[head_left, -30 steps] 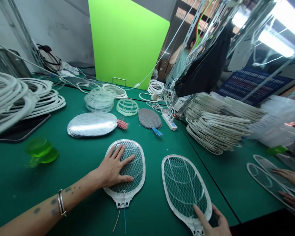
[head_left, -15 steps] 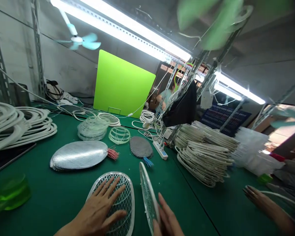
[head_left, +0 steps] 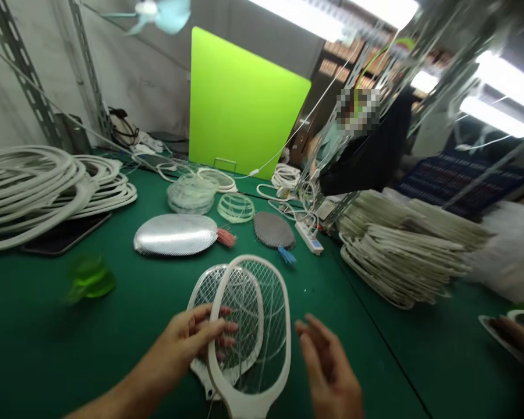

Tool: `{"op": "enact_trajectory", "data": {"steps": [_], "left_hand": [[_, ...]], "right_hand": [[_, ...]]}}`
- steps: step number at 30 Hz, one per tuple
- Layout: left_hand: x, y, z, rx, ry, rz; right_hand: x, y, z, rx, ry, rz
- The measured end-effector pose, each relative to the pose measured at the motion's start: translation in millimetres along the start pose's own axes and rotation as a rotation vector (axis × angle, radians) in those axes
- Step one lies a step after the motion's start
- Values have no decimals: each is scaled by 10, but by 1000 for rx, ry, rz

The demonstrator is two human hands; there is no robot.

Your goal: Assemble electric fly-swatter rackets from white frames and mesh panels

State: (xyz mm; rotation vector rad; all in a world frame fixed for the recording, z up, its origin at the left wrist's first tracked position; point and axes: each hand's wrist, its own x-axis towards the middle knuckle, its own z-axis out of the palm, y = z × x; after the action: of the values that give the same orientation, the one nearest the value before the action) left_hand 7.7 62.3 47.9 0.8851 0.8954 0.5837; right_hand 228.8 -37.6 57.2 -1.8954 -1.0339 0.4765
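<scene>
My left hand point(head_left: 196, 337) grips the left rim of a white racket-shaped frame point(head_left: 287, 343), thumb in front and fingers behind. This frame is tilted up and shows thin strands across its opening. Behind it, a second racket head with silver mesh point(head_left: 207, 285) is partly covered by the first frame and my fingers. To the right of the rim, my right hand point(head_left: 325, 355) is raised, touching nothing visible, its fingers slightly blurred and apart from the thumb. Beyond them lie a stack of silver mesh sheets point(head_left: 174, 234) with red wires and a grey mesh stack point(head_left: 273, 228) with blue wires.
White rings point(head_left: 30, 186) pile up at the left, near a green transparent object point(head_left: 91, 279). Pale frames point(head_left: 402, 256) are stacked at the right, beside a power strip point(head_left: 309, 237). Another person's hand point(head_left: 517, 337) shows at the far right edge.
My left hand has gone from lying spread on the mesh to gripping the white frame's rim. My right hand has come off that frame, which now faces the camera. The view has shifted.
</scene>
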Motion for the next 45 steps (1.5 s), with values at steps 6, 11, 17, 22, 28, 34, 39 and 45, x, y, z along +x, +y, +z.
{"op": "enact_trajectory", "data": {"steps": [6, 11, 17, 22, 28, 34, 39, 45], "left_hand": [[-84, 116, -320, 8, 40, -35], [18, -12, -438, 82, 159, -7], [171, -112, -514, 450, 354, 118], [191, -156, -547, 538, 465, 144], [172, -108, -541, 639, 487, 125], [200, -81, -495, 745, 552, 86], [208, -80, -479, 817, 575, 59], [228, -42, -473, 930, 587, -22]], "right_hand": [[441, 235, 194, 332, -402, 382], [406, 198, 409, 417, -404, 384], [490, 297, 516, 418, -366, 343], [473, 370, 589, 361, -382, 336], [470, 394, 610, 298, -415, 325], [459, 387, 571, 125, -375, 286], [463, 375, 559, -53, -365, 192], [455, 349, 567, -120, -350, 135]]}}
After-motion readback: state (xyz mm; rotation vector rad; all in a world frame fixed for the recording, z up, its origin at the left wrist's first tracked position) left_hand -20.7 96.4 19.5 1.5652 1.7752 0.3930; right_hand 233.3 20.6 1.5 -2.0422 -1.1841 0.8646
